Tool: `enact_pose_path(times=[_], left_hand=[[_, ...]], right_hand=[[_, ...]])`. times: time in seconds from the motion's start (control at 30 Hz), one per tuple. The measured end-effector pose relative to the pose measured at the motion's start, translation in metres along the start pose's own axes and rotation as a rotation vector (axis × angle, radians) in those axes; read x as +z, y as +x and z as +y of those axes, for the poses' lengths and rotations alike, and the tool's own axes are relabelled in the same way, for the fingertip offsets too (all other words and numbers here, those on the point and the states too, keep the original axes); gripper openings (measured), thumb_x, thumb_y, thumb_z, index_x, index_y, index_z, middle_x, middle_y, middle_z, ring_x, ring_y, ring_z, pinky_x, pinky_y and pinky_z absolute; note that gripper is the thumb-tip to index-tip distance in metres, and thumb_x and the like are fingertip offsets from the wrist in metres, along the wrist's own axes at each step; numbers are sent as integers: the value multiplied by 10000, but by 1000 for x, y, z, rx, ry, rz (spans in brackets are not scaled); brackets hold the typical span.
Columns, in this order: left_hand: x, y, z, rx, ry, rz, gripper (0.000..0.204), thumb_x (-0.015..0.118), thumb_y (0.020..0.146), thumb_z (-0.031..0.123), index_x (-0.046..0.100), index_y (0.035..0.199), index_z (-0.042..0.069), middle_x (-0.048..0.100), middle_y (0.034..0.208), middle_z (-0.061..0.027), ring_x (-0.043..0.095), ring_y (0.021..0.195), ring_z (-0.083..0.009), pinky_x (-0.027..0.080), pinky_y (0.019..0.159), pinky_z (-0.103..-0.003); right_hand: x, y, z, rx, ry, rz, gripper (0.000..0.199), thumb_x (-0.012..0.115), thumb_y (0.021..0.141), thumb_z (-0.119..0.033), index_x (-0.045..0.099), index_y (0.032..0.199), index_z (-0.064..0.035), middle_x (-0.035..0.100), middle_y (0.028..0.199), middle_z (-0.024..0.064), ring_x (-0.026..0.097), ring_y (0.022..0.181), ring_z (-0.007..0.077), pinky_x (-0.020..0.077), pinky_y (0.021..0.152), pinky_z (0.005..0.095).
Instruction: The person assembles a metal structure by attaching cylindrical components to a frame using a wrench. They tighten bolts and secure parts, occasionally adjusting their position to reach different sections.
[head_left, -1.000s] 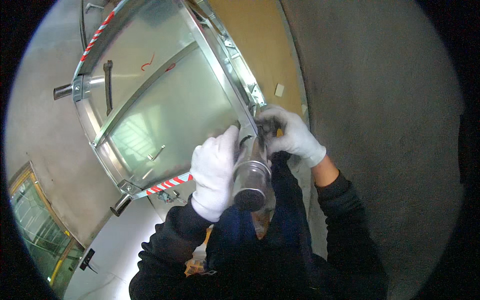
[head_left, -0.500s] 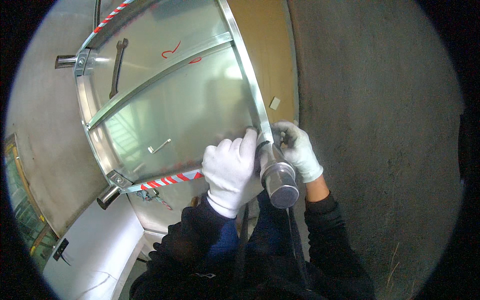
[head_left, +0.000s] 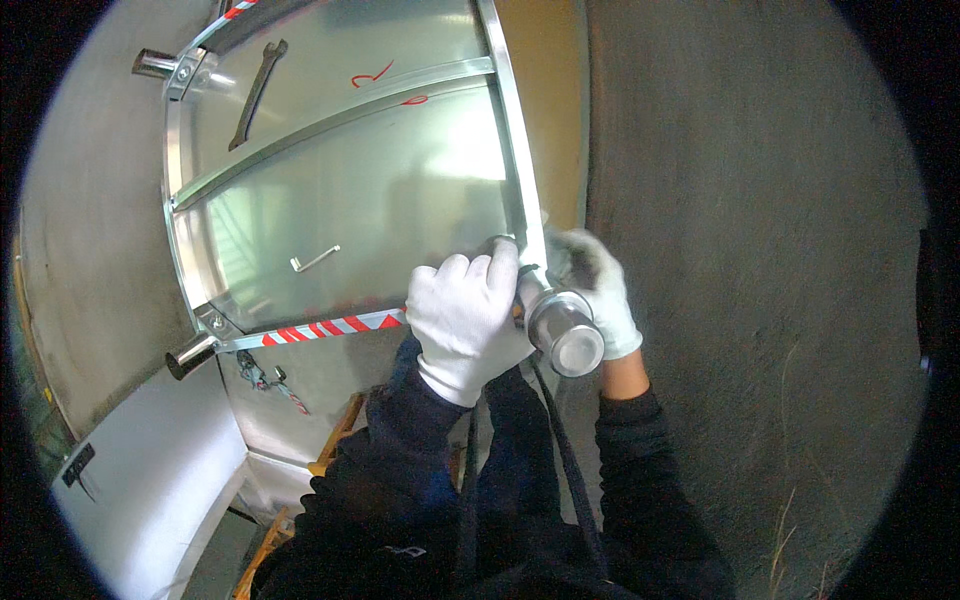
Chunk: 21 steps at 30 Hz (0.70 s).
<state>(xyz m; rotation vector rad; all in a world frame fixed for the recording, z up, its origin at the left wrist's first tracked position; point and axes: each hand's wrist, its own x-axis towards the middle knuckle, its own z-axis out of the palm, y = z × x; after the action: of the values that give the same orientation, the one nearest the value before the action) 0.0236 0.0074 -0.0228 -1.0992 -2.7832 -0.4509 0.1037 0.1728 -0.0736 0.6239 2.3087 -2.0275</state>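
My left hand (head_left: 468, 312), in a white glove, is wrapped over the front of a silver cylindrical power tool (head_left: 562, 328) with a black cable (head_left: 560, 440) hanging from it. My right hand (head_left: 598, 290), also gloved, grips the tool from behind. The tool's head is pressed against the right edge rail (head_left: 512, 150) of a shiny sheet-metal duct panel (head_left: 360, 200). My hands hide the tool's tip.
A spanner (head_left: 256, 92) and a small hex key (head_left: 315, 260) lie on the panel. Red-and-white striped tape (head_left: 330, 326) runs along its lower rail. A rough concrete wall (head_left: 760, 260) fills the right. A white surface (head_left: 150, 480) lies at the lower left.
The view has swung, so the panel now looks more upright. Both hands and the tool have shifted down and right along the panel's right rail.
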Motion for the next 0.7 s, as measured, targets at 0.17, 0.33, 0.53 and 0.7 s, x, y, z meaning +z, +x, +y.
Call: enact_pose_path(times=[0.17,0.33,0.53,0.7], left_hand=[[-6,1,1,-22,-140,12,353,646,730,237,611,1042,74,544,655,-21,544,594,-213,353,520,-371],[-10,3,2,-48,-120,-17,457,691,609,320,604,978,65,579,658,-13,585,624,-184,395,545,-345],[-1,-4,3,-74,-55,-90,402,696,618,303,601,919,54,555,638,-10,582,622,-193,383,531,-344],[-12,3,6,-106,-178,-17,335,691,662,266,599,911,62,605,714,-45,628,704,-228,400,586,-355]], right_hand=[[-17,-18,-17,-420,114,40,526,740,745,-234,568,1204,-43,574,1168,176,579,1069,310,456,942,420],[-45,-38,-35,-608,493,409,622,459,923,-561,495,1310,-75,519,1269,225,507,1198,372,437,993,529],[53,-24,-75,-508,-293,630,359,371,994,-334,491,1083,-7,604,974,165,608,897,250,510,799,360],[61,-7,-112,-507,94,482,391,281,1024,-352,504,936,-44,575,875,120,591,797,216,494,715,336]])
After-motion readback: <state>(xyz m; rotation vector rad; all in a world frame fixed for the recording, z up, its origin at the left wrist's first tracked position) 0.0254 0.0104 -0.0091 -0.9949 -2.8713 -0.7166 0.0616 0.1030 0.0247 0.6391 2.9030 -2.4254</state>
